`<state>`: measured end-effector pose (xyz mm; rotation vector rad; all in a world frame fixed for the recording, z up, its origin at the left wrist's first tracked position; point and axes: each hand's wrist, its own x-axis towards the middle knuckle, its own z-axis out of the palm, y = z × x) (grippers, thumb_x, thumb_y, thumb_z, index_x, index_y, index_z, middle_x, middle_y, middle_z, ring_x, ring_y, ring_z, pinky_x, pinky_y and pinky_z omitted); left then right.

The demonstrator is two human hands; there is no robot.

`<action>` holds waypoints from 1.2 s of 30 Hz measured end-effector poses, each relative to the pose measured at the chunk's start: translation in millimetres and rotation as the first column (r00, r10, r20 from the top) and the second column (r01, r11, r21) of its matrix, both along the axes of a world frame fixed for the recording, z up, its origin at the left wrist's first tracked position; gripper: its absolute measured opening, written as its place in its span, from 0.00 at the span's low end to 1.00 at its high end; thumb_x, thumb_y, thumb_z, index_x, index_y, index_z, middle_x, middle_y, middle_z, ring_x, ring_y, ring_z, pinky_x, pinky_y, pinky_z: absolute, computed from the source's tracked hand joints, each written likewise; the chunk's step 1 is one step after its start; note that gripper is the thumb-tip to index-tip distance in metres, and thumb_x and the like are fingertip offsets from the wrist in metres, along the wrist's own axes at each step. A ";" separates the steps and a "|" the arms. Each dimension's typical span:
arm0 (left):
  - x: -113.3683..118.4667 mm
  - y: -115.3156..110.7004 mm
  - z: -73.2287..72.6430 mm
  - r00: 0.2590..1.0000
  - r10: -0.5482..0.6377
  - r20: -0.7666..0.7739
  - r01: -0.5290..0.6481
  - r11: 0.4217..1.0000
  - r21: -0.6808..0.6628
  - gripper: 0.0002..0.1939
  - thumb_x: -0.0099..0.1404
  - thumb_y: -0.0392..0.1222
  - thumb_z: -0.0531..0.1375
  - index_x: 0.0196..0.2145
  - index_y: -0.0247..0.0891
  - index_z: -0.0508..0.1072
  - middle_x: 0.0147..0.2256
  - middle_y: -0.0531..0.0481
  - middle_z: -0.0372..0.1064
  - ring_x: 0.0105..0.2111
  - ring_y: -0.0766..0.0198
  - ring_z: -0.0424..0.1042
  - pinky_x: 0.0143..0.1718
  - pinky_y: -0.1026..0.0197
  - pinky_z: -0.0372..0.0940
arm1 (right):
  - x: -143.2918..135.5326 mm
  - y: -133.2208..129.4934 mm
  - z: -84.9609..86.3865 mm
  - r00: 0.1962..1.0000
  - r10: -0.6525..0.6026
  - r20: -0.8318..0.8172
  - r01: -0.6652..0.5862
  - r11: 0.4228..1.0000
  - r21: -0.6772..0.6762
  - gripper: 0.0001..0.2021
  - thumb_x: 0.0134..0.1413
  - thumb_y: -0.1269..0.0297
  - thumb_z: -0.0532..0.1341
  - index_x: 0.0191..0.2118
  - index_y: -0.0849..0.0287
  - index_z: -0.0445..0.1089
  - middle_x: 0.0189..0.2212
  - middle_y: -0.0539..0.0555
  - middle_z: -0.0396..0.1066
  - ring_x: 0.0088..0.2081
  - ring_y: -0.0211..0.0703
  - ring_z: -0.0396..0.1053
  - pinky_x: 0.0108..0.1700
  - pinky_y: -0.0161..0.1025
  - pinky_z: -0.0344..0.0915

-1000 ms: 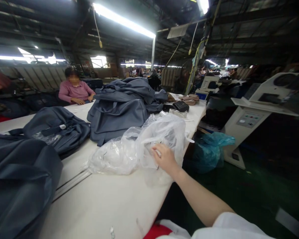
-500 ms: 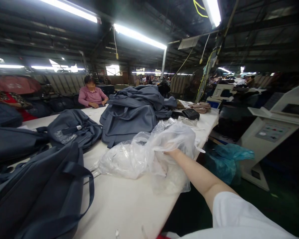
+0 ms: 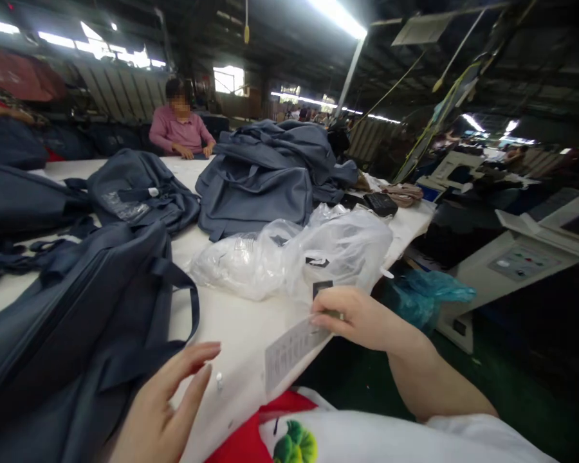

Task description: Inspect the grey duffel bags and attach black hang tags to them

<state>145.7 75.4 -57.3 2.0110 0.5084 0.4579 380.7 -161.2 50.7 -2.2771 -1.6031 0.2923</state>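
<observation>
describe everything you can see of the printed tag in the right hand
The tag is a flat, pale grey strip, apparently paper or card, with rows of print too blurred to read. The right hand pinches one end; the rest slants down leftward along the white table's edge. Contact with the table is unclear.

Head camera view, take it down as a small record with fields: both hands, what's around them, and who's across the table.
Right hand: holding a printed tag by one end
Left hand: open, nothing visible in it, beside the nearest dark blue bag
Clear plastic: crumpled on the white table, beyond the right hand
Bag pile: blue-grey, behind the plastic
Across the table: person in a pink top
</observation>
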 end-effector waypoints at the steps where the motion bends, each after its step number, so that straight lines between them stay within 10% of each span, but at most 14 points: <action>1: 6.9 -6.6 -3.8 0.996 -0.067 -0.055 0.059 0.990 -0.130 0.23 0.61 0.60 0.58 0.47 0.44 0.76 0.49 0.45 0.73 0.48 0.50 0.73 0.50 0.51 0.70 | -5.8 3.3 -4.9 0.994 0.048 -0.097 -0.045 0.998 0.036 0.12 0.63 0.58 0.57 0.33 0.60 0.72 0.27 0.51 0.72 0.30 0.37 0.68 0.34 0.33 0.60; 7: 25.0 -9.8 -13.8 0.961 -0.207 0.184 0.277 0.675 -0.684 0.37 0.58 0.64 0.60 0.57 0.38 0.67 0.56 0.38 0.67 0.55 0.48 0.68 0.53 0.50 0.66 | -14.4 48.5 -73.4 0.908 -0.010 -0.418 0.109 0.971 0.214 0.12 0.61 0.59 0.58 0.30 0.61 0.72 0.24 0.49 0.70 0.26 0.34 0.65 0.29 0.31 0.57; 14: 20.0 8.3 -26.9 0.985 0.173 -0.012 -0.166 0.920 -0.355 0.23 0.60 0.57 0.62 0.35 0.32 0.78 0.33 0.43 0.77 0.36 0.52 0.75 0.41 0.55 0.69 | -32.4 106.7 -117.0 0.721 0.077 -0.689 0.038 0.988 0.149 0.09 0.57 0.59 0.61 0.35 0.61 0.72 0.27 0.49 0.71 0.28 0.35 0.66 0.29 0.31 0.60; 19: 14.7 13.0 -28.7 0.987 0.143 0.075 -0.140 0.989 -0.048 0.16 0.68 0.47 0.55 0.45 0.38 0.77 0.42 0.46 0.77 0.42 0.56 0.75 0.46 0.57 0.69 | -40.6 125.9 -128.7 0.491 0.061 -0.869 0.060 0.993 0.103 0.12 0.53 0.58 0.64 0.38 0.61 0.71 0.32 0.50 0.73 0.31 0.38 0.69 0.33 0.33 0.63; 25: 12.4 -17.5 -46.4 0.995 -0.014 -0.098 0.067 0.825 0.561 0.30 0.63 0.27 0.49 0.61 0.44 0.63 0.63 0.43 0.59 0.61 0.50 0.60 0.59 0.45 0.60 | -58.8 132.8 -149.4 -0.044 0.010 -0.999 0.337 0.941 -0.005 0.21 0.53 0.44 0.60 0.31 0.61 0.69 0.25 0.50 0.71 0.27 0.38 0.69 0.31 0.35 0.66; 30: 3.7 -32.1 -53.0 0.988 -0.100 -0.115 0.144 0.858 0.494 0.40 0.57 0.26 0.51 0.67 0.41 0.48 0.69 0.43 0.41 0.68 0.52 0.44 0.65 0.45 0.52 | -57.3 122.9 -150.0 -0.007 0.032 -0.999 0.290 0.957 0.028 0.20 0.42 0.56 0.72 0.40 0.61 0.71 0.30 0.50 0.75 0.29 0.37 0.72 0.32 0.33 0.68; 36: -9.2 -2.4 -54.3 0.987 0.134 -0.083 -0.101 0.942 0.319 0.38 0.59 0.34 0.53 0.66 0.38 0.49 0.66 0.40 0.48 0.66 0.52 0.49 0.66 0.44 0.49 | -23.5 108.1 -148.7 -0.056 0.010 -0.998 0.270 0.963 -0.005 0.18 0.42 0.60 0.72 0.39 0.61 0.72 0.29 0.51 0.76 0.29 0.39 0.75 0.32 0.34 0.70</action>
